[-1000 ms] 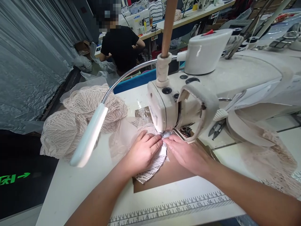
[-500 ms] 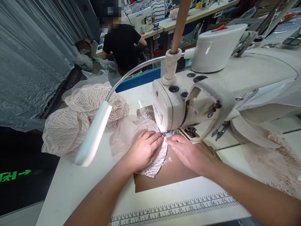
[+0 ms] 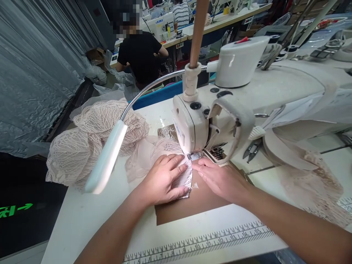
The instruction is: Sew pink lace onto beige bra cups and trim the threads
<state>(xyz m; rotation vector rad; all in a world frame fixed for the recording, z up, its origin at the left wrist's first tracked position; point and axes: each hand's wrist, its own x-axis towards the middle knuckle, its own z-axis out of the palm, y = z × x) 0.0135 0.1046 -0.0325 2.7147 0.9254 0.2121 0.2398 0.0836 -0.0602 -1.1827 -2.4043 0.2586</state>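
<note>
A pale pink lace piece point(image 3: 187, 178) lies at the presser foot point(image 3: 189, 157) of a white sewing machine point(image 3: 191, 124). My left hand point(image 3: 165, 179) rests flat over the lace, its thumb spread toward the near corner. To the right of the lace, my right hand point(image 3: 220, 178) lies with its fingers stretched out, fingertips touching the lace edge close to the foot. Under both hands is a brown sheet point(image 3: 181, 214). Sheer fabric point(image 3: 143, 156) runs from the lace to the left. The needle point is too small to make out.
A heap of lace point(image 3: 90, 135) sits on the left, behind a lamp point(image 3: 107, 159) on a bent metal neck. Thread snips point(image 3: 252, 150) and more pink fabric point(image 3: 302, 172) lie on the right. A ruler strip point(image 3: 198, 244) marks the front edge. Beyond, a person point(image 3: 140, 55) sits.
My left thumb has spread down toward the lace's near corner, and less lace shows below that hand. My right hand stays at the lace edge. The view has shifted slightly.
</note>
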